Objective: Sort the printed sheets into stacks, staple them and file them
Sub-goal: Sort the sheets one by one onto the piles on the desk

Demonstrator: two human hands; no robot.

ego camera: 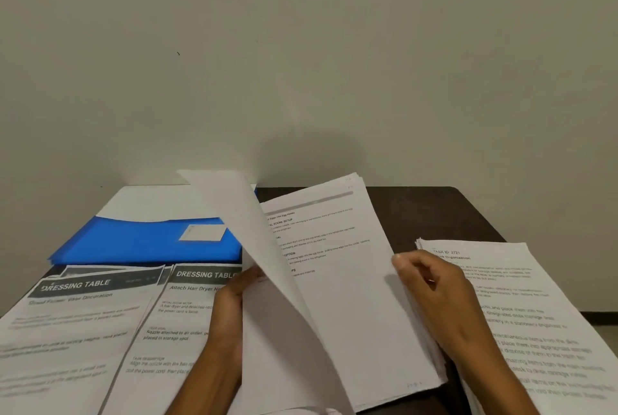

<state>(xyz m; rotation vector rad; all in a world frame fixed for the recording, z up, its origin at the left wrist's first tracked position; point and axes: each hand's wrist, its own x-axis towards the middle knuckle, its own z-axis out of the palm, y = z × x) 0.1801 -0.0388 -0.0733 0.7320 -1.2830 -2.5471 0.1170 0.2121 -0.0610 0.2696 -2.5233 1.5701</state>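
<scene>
A thick stack of printed sheets (351, 281) lies at the middle of the dark table. My left hand (230, 301) holds its top sheet (254, 247) by the left edge, and that sheet stands lifted and curled, its blank back toward me. My right hand (431, 284) grips the stack's right edge with curled fingers. Two "Dressing Table" sheets lie at the left: one (73, 324) at the far left, the other (180, 321) beside my left hand. At the right lies another stack (521, 307) headed "Task ID". No stapler is in view.
A blue folder (147, 240) with a white label lies at the back left, with a white sheet (150, 202) tucked in it. The dark table (428, 210) ends against a plain wall; its right edge runs down behind the right stack.
</scene>
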